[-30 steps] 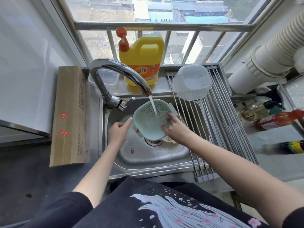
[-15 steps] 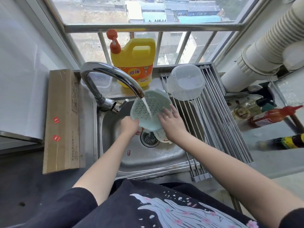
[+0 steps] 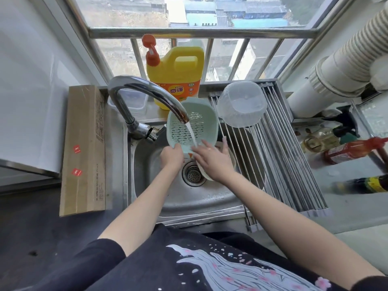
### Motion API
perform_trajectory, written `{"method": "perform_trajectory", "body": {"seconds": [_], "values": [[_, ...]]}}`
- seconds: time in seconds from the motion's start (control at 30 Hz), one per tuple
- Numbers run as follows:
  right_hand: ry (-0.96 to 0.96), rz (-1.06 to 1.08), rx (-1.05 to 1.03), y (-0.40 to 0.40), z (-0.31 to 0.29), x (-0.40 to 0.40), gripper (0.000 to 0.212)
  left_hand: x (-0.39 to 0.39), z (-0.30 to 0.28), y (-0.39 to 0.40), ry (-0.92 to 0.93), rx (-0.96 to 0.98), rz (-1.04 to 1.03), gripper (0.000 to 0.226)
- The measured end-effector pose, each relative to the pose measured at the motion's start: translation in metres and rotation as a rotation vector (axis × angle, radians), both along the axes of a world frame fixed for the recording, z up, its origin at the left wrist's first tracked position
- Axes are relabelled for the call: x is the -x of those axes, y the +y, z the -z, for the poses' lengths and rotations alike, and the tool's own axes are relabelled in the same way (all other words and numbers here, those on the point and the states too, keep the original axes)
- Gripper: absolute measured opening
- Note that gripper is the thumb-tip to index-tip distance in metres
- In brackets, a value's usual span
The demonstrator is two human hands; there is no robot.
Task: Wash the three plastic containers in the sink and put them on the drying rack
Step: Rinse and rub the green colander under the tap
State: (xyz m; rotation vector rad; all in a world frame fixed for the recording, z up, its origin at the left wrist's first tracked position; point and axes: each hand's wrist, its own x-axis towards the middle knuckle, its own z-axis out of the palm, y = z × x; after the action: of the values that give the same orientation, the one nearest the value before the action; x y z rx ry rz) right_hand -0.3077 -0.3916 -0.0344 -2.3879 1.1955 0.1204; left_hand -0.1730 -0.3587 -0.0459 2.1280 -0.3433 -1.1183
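Water is running from the faucet (image 3: pixel 147 97) straight onto the green strainer basket (image 3: pixel 192 124), which is tipped up on edge over the sink (image 3: pixel 147 164), its perforated inside facing the camera and its upper rim leaning toward the back ledge. The left hand (image 3: pixel 171 157) has it by the lower-left rim, fingers curled round the edge and knuckles up. The right hand (image 3: pixel 212 159) is on the lower-right rim, fingers fairly straight and spread, fingertips against the basket where the stream lands; a ring shows on one finger. Whether the thumb hooks under the rim, I cannot tell.

Under the right hand, down in the sink beside the drain (image 3: pixel 193 174), sits a pale cream container (image 3: pixel 225 158), mostly hidden by the hand and wrist. Over on the drying rack (image 3: pixel 289 156), at its far end, a clear container (image 3: pixel 241 103) lies upside down, just beside the green basket's right edge.

On the back ledge stands the yellow detergent jug (image 3: pixel 175 72) with its orange pump, and a clear lidded box (image 3: pixel 131 100) sits behind the faucet's arch. A long cardboard box (image 3: pixel 84 148) lies on the worktop (image 3: pixel 31 227) left of the sink. Right of the rack, a red sauce bottle (image 3: pixel 354 151) and a dark bottle (image 3: pixel 365 184) lie on their sides.
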Motion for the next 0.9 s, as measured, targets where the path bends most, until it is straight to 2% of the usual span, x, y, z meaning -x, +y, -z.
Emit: {"method": "perform_trajectory", "body": {"seconds": [0.1,0.33,0.43,0.53,0.7,0.83,0.9], "values": [[0.074,-0.011,-0.022,-0.013,0.003,0.007,0.036,-0.001,-0.003,0.004,-0.010,-0.003,0.035,0.044],[-0.103,0.153,-0.132,-0.013,-0.006,-0.001,0.033,-0.007,-0.007,0.002,-0.056,0.010,0.058,0.042],[-0.208,0.171,-0.166,-0.019,-0.010,-0.002,0.032,-0.007,-0.008,-0.001,0.009,0.027,0.053,0.040],[-0.209,0.062,-0.190,-0.032,-0.010,0.002,0.031,-0.003,-0.010,-0.004,0.120,0.053,0.008,0.032],[-0.209,-0.084,0.009,-0.035,-0.009,0.018,0.049,-0.003,-0.020,-0.014,0.170,0.065,-0.044,0.030],[-0.234,0.014,0.184,-0.024,-0.005,0.023,0.067,-0.004,-0.027,-0.022,0.121,0.087,-0.037,0.029],[-0.210,0.043,0.202,-0.021,-0.006,0.023,0.067,-0.004,-0.032,-0.024,0.089,0.101,-0.011,0.032]]}}
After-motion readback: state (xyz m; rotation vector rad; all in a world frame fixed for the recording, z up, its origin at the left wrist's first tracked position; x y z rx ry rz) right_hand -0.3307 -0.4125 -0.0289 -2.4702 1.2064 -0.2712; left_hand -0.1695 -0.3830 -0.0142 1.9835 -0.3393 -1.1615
